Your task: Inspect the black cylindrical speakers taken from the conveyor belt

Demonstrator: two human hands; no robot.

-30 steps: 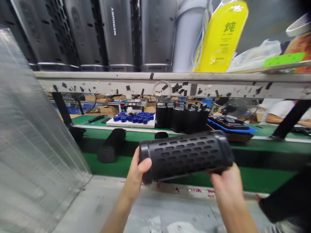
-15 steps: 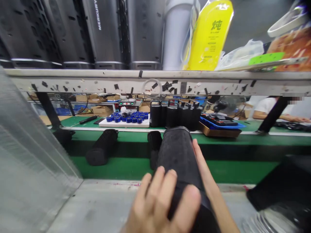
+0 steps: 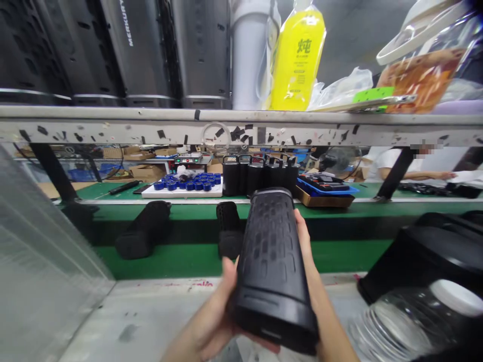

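A black casing [image 3: 273, 251] with rows of slots on its face is held up at the centre, its near end tilted toward me. My left hand [image 3: 222, 311] grips the lower left side and reaches under the bottom end, the thumb along the edge. Along the right side, my right hand [image 3: 307, 251] wraps round the casing, with most of its fingers hidden behind it. Behind it, two similar black casings lie on the green surface, one close by [image 3: 229, 229] and one farther left [image 3: 145, 230].
A shelf edge [image 3: 151, 131] crosses above, carrying large dark casings and a yellow pouch [image 3: 300, 60]. Blue caps stand on a white tray [image 3: 181, 192]. A clear plastic jar [image 3: 407, 322] and a black bag-like object [image 3: 433, 246] are at right. A person sits beyond.
The casing has turned so its slotted face shows. My left hand has moved from over its front to its lower left side and underside. The view has shifted right.
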